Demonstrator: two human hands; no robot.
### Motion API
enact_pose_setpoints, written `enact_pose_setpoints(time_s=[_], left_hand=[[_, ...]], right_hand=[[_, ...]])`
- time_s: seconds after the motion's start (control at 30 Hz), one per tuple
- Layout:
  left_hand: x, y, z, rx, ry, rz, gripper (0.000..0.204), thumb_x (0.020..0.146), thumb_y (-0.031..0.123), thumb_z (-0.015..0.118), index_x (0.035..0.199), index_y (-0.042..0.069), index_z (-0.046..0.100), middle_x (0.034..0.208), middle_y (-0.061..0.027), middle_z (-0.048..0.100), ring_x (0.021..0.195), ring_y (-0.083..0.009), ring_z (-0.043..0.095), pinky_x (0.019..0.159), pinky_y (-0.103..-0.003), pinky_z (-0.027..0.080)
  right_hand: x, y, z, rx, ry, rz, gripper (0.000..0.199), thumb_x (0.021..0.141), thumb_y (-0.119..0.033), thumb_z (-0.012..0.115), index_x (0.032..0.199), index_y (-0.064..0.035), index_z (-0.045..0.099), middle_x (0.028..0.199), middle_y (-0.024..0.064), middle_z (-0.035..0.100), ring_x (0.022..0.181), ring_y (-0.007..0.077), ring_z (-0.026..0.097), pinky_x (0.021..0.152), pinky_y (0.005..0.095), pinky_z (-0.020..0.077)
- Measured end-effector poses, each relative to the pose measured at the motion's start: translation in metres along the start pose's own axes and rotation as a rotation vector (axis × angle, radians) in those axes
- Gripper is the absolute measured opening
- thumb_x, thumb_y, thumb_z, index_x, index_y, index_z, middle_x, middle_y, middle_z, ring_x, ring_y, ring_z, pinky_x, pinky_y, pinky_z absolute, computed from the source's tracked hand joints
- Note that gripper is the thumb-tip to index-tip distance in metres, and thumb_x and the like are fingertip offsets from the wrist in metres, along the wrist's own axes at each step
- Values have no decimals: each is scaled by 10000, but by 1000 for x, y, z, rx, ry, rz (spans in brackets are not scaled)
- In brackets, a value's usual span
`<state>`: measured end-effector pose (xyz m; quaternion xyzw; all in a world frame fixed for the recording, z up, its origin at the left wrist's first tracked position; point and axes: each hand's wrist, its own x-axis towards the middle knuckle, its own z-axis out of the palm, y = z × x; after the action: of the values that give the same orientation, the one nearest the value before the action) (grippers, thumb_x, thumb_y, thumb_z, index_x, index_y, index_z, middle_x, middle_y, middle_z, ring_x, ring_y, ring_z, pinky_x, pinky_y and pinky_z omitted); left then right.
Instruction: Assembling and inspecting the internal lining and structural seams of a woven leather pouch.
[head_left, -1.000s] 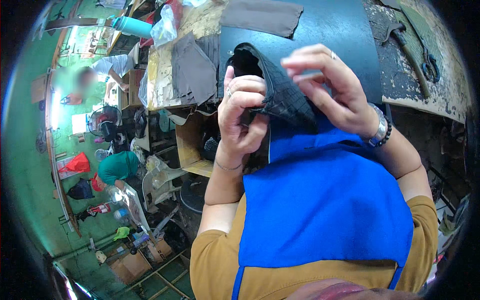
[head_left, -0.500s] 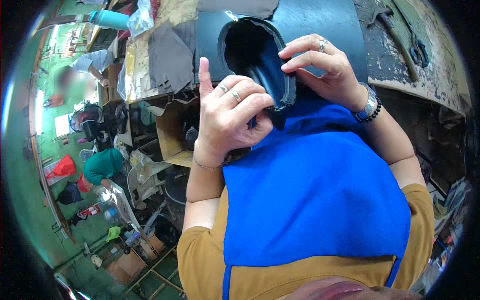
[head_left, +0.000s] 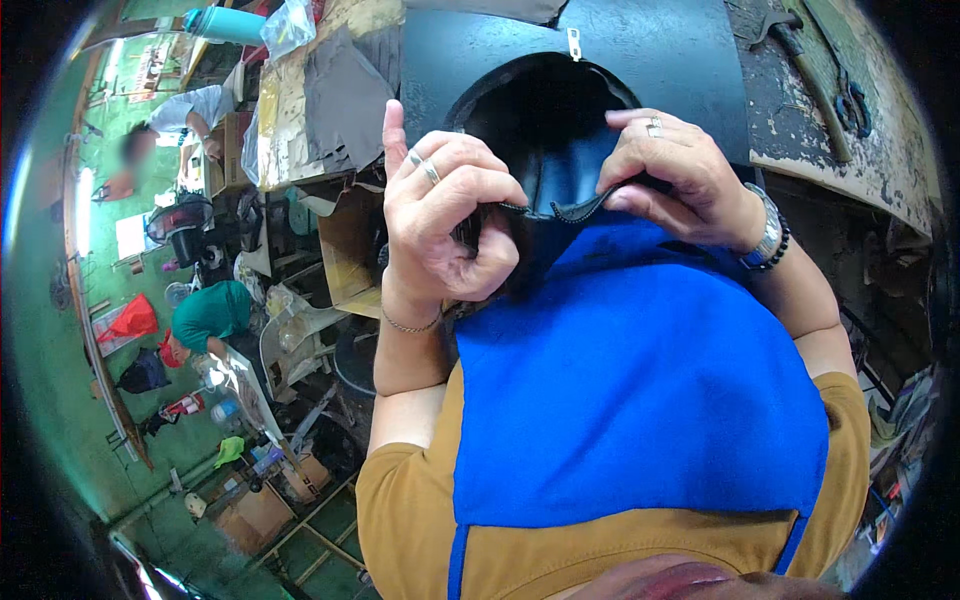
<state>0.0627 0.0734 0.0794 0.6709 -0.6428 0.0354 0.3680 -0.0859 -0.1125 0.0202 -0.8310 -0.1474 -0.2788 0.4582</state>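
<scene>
A black zippered pouch (head_left: 545,165) gapes wide in front of my chest, its dark inside showing. My left hand (head_left: 448,215) pinches the near left end of its zipper edge between thumb and forefinger, with the thumb side raised. On the other side, my right hand (head_left: 685,180) has the near right end of that toothed edge between thumb and fingers. Between both hands the edge dips and curls. The silver zipper pull (head_left: 574,44) sits at the far rim. Under the pouch lies a smooth dark board (head_left: 680,70); the pouch's underside is hidden.
A hammer (head_left: 808,85) and black-handled scissors (head_left: 853,108) lie on the worn bench at right. Grey-black material pieces (head_left: 345,100) rest at left. Beyond are a cardboard box (head_left: 345,255), a fan (head_left: 180,220), a teal bottle (head_left: 225,24) and two people at work.
The pouch's mouth has been spread wider and its zipper pull has swung right. My hands have moved apart, the right one shifting right and nearer me.
</scene>
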Motion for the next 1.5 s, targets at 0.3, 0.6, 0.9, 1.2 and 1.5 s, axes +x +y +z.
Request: enact_pose_setpoints(time_s=[0.3,0.6,0.9,1.2,1.5], left_hand=[[8,21,-13,-147,-157,-243,272,659,329,767,841,140,690,731,12,617,738,-176,608,1105,-524,156],[-1,32,-8,79,-7,-9,162,717,277,781,746,147,688,667,37,609,603,-132,601,1157,-484,123],[43,-7,45,-32,-156,96,441,810,83,666,1233,36,548,1197,-176,601,1108,-334,581,991,-405,429],[91,-53,58,139,-520,-89,164,875,184,609,992,75,640,863,-139,670,819,-322,646,711,-370,500],[87,-29,43,240,-369,-291,168,882,186,611,1001,72,643,873,-115,687,827,-291,660,735,-343,504]], right_hand=[[11,-27,-9,29,-24,209,132,846,-173,682,846,-55,622,689,87,598,657,260,591,630,352,447],[10,-21,-18,-367,11,-16,154,729,-126,739,851,-133,645,922,30,623,813,219,602,839,396,459],[-15,58,-12,24,114,209,230,753,90,611,923,-56,661,1048,85,584,997,231,589,847,299,483],[-24,71,-18,537,270,565,253,951,-190,571,1176,-78,606,1008,14,614,953,85,564,848,240,469],[-26,39,-60,530,108,812,254,880,-266,681,961,-26,675,784,-8,638,725,47,582,629,193,482]])
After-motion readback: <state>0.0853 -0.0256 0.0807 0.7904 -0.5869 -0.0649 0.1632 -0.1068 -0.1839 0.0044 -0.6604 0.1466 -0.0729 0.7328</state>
